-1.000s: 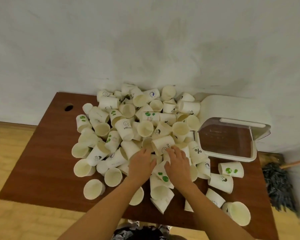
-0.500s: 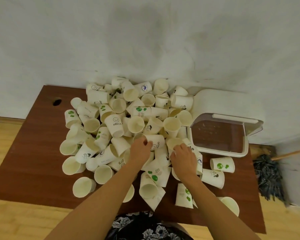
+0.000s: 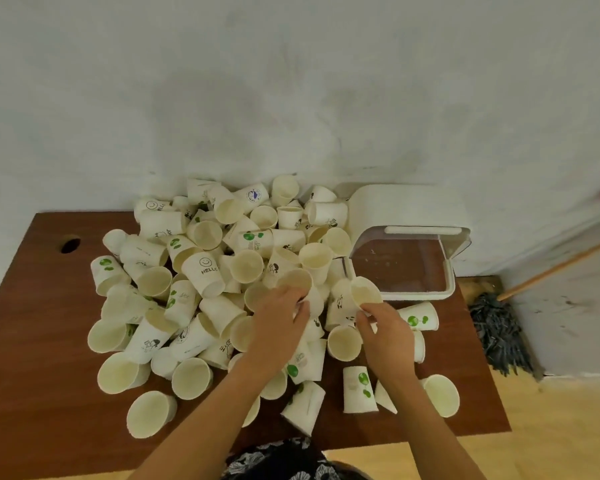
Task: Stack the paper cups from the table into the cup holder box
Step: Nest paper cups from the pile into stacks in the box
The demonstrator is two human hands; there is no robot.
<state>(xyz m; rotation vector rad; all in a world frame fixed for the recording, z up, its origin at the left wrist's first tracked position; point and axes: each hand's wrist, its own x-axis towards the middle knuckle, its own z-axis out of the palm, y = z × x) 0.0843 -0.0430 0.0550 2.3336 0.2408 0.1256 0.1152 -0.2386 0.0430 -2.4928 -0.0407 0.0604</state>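
A big heap of white paper cups (image 3: 222, 271) covers the middle of the brown table (image 3: 42, 341); several bear green leaf prints or a "HELLO" smiley. The white cup holder box (image 3: 406, 216) stands open at the back right, its clear tray showing no cups. My left hand (image 3: 278, 323) reaches into the heap and its fingers curl on a cup (image 3: 297, 280) near the centre. My right hand (image 3: 385, 334) holds another cup (image 3: 364, 292) by its lower end, open mouth up, just in front of the box.
Loose cups lie near the table's front edge (image 3: 357, 393). A round cable hole (image 3: 70, 244) sits at the back left of the table. A mop (image 3: 499, 327) leans by the wall on the right, over the wooden floor. The wall rises right behind the table.
Both hands moved further into the heap and each has taken hold of a cup. The right hand's cup is lifted toward the box. The camera view shifted slightly.
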